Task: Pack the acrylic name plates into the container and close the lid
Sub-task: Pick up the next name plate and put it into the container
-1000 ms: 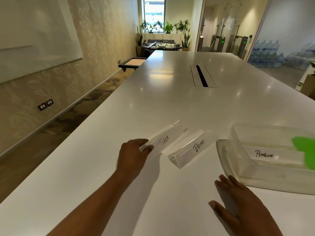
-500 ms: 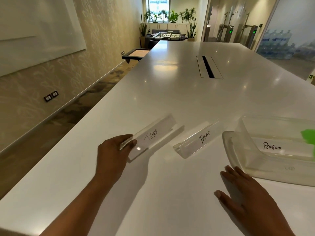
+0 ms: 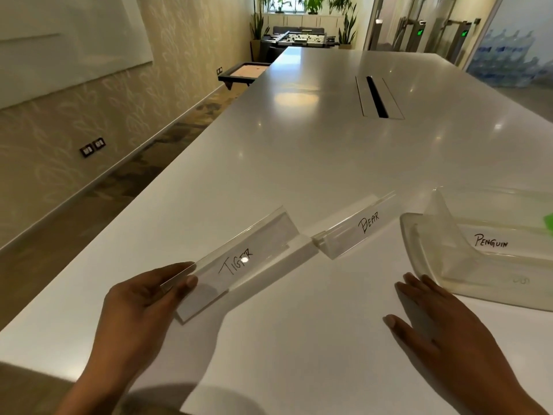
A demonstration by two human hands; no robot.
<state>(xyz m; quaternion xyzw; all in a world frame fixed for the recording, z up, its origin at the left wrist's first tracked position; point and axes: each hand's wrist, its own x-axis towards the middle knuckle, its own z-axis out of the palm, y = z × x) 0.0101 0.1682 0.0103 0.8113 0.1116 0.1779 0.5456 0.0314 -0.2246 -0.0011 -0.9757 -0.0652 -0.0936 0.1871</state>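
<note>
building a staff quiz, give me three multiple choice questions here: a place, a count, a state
1. Where is the penguin plate? A on the floor; B by the far plants; C inside the clear container.
2. How many name plates show? A three; B two; C five.
3. What is the right hand doing? A curled in a fist; B lying flat on the table; C lifting a lid.
Answers: C, its label shows through the container wall; A, tiger plate, bear plate, penguin plate; B, straight fingers rest on the table.
</note>
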